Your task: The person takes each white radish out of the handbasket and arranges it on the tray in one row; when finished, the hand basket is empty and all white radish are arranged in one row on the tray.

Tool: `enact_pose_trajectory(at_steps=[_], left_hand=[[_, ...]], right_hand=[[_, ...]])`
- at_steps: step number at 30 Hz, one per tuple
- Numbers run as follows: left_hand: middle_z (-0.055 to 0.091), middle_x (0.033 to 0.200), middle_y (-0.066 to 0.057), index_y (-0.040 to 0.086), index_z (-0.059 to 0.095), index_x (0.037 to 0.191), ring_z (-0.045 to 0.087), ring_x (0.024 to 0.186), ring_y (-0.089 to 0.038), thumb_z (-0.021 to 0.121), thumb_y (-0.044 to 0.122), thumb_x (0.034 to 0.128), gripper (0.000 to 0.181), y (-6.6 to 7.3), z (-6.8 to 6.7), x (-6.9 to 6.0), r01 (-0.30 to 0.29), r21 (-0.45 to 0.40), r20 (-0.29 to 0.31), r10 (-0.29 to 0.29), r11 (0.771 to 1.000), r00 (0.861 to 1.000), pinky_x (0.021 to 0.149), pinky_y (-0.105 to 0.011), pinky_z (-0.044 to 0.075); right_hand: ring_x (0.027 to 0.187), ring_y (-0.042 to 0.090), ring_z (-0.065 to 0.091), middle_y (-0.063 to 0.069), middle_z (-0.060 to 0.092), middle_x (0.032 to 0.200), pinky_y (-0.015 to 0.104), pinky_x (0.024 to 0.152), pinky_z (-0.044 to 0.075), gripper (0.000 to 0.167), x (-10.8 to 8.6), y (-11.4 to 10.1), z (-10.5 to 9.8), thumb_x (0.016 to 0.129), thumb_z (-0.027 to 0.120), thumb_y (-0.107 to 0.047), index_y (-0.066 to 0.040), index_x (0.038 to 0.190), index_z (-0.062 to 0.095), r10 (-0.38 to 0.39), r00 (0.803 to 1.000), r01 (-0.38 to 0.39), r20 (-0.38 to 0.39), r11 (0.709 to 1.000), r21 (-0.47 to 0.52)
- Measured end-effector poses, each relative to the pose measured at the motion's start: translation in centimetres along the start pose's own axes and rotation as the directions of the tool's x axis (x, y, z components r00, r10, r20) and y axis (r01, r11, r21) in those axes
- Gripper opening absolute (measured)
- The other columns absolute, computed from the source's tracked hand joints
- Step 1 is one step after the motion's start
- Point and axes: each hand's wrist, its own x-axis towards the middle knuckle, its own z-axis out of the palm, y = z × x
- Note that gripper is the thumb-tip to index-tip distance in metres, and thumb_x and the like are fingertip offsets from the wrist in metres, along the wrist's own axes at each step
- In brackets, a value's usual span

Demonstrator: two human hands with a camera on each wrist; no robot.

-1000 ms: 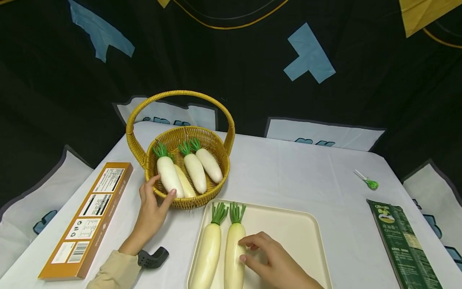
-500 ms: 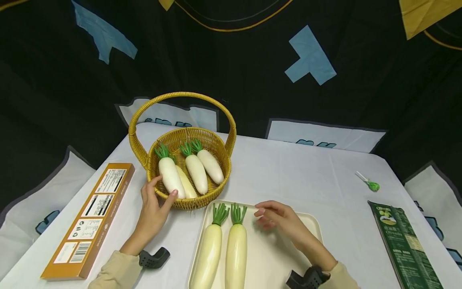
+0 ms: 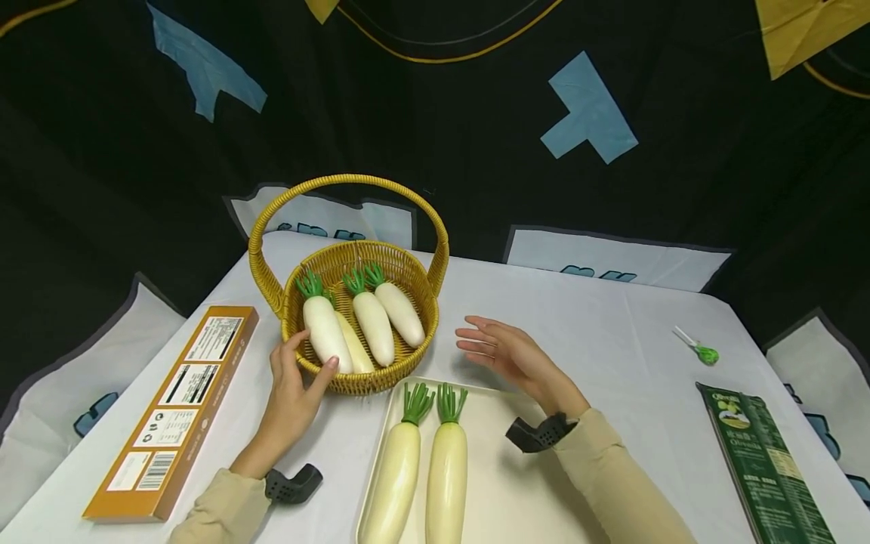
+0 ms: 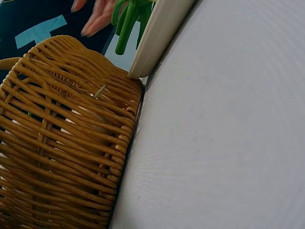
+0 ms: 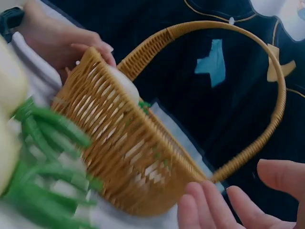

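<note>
A yellow wicker basket (image 3: 360, 384) with a tall handle holds several white radishes (image 3: 374, 329) with green tops. My left hand (image 3: 292, 393) grips its near left rim, fingers over the edge and thumb by the tip of the leftmost radish (image 3: 326, 332). The right wrist view shows this left hand (image 5: 64, 36) at the rim too. My right hand (image 3: 513, 359) hovers right of the basket, above the tray's far edge, holding nothing, its fingers loosely extended. Two long pale radishes (image 3: 393, 483) lie side by side on the left of the cream tray (image 3: 516, 491).
An orange-brown box (image 3: 173, 412) lies along the table's left side. To the right are a green lollipop (image 3: 707, 355) and a dark green packet (image 3: 757, 453). The basket handle (image 3: 347, 179) arches high. A black curtain hangs behind the white table.
My right hand has left the right-hand long radish on the tray and moved up and forward, toward the basket's right side. My left hand has stayed at the basket rim.
</note>
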Motion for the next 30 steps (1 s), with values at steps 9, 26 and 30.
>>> enact_pose_trajectory(at_steps=[9,26,30], left_hand=[[0.013,0.14,-0.024,0.011,0.021,0.137,0.021,0.129,-0.043,0.055,0.033,0.0887,0.063,0.2,0.2,0.0,-0.008,-0.003,0.003,0.008,1.0,1.0,0.1,-0.061,0.022],[0.014,0.139,-0.023,0.014,0.022,0.137,0.023,0.129,-0.042,0.056,0.032,0.0883,0.062,0.1,-0.1,-0.1,-0.012,0.012,-0.011,0.012,1.0,1.0,0.099,-0.061,0.023],[0.014,0.139,-0.024,0.014,0.022,0.137,0.022,0.129,-0.041,0.056,0.032,0.0886,0.062,0.1,-0.2,-0.2,-0.014,0.014,-0.011,0.014,1.0,1.0,0.1,-0.061,0.023]], right_hand=[[0.131,0.032,0.034,0.024,0.029,0.144,0.039,0.107,0.031,0.048,3.7,-2.0,4.7,0.097,0.037,-0.014,0.003,0.14,0.024,-0.1,0.985,0.101,0.141,0.995,0.0],[0.132,0.024,0.032,0.009,0.032,0.145,0.041,0.108,0.028,0.052,8.8,-2.1,9.1,0.088,0.055,-0.027,-0.017,0.136,0.038,-0.142,0.985,0.088,-0.096,0.898,-0.431],[0.135,0.025,0.027,0.007,0.029,0.146,0.043,0.108,0.025,0.058,9.8,-2.0,9.7,0.087,0.057,-0.032,-0.017,0.138,0.034,-0.126,0.982,0.034,-0.143,0.854,-0.52]])
